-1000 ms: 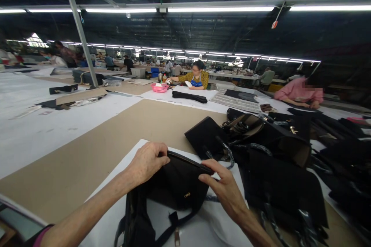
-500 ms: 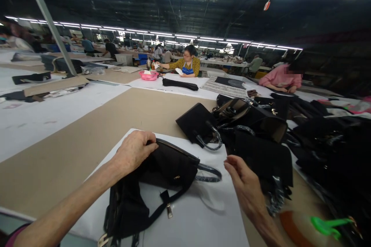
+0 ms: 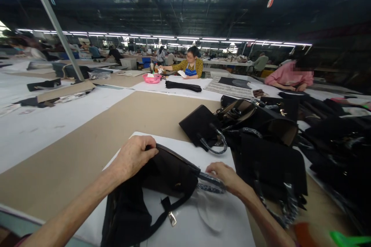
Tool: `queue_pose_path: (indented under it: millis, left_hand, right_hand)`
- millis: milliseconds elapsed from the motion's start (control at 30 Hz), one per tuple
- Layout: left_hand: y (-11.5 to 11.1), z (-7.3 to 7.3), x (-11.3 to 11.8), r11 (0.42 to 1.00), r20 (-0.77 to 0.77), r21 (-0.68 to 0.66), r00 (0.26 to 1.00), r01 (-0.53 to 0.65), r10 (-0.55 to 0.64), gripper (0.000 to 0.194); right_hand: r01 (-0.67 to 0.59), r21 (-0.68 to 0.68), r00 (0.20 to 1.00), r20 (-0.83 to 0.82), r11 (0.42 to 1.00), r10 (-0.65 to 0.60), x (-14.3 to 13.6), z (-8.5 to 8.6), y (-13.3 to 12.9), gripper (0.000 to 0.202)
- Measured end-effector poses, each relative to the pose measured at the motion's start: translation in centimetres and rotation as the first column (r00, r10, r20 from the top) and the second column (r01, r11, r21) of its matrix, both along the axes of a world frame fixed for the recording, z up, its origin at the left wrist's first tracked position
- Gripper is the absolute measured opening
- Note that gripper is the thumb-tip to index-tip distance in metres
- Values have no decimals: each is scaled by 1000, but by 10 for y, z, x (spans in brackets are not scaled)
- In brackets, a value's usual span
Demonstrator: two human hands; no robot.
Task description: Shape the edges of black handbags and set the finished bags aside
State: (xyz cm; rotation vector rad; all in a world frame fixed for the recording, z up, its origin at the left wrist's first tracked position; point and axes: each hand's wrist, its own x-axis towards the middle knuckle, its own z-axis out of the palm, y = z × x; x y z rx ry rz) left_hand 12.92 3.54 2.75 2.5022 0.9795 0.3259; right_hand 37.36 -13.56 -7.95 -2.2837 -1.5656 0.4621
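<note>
A black handbag (image 3: 174, 166) lies tilted on a white sheet (image 3: 185, 224) with its upper edge raised. My left hand (image 3: 136, 158) is closed, pinching that edge between thumb and fingers. My right hand (image 3: 223, 173) is at the bag's right corner, fingers loosely bent and apart, just over or touching the plastic-wrapped handle (image 3: 213, 188); exact contact is unclear. A black strap loops down in front of the bag, with a metal zipper pull (image 3: 172, 219) beside it. The bag's lower left part runs out of view.
More black handbags (image 3: 272, 166) with wrapped handles are piled at the right. A green-topped object (image 3: 348, 238) is at the lower right. Across the table are a pink basket (image 3: 152, 78), a bundle of black strips (image 3: 183, 86) and two co-workers. A metal post (image 3: 55, 23) rises at left.
My right hand has moved left, from beside the sheet's right edge to the bag's handle. My left hand still pinches the bag's edge. The view has shifted slightly.
</note>
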Motion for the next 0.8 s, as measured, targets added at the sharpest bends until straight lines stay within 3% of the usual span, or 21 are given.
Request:
queue_pose_path:
  millis: [133,233,300,400,533,667,800]
  left_hand:
    - [-1,1,0,1000,-11,29,1000,-5,5,14]
    - [-1,1,0,999,-18,47,1000,-5,6,14]
    - [-1,1,0,998,-20,57,1000,-11,12,14]
    - [0,0,1,998,-20,67,1000,-16,18,13]
    - [0,0,2,998,-24,60,999,-26,27,13]
    - [0,0,3,998,-26,48,999,-39,40,13]
    - [0,-2,2,997,-19,63,999,-33,34,13]
  right_hand:
    - [162,29,970,177,986,-165,-6,17,-11,26]
    - [316,69,862,396,946,-317,-12,49,-17,28]
    - [316,96,838,438,944,-325,-22,74,-17,27]
    - [198,176,929,281,964,-242,-46,104,-8,27]
    - [70,246,998,-11,967,-69,-75,126,6,29]
    - [-50,159,947,-306,986,97,-85,132,10,30]
    - [-33,128,962,-264,991,66,-81,126,9,23]
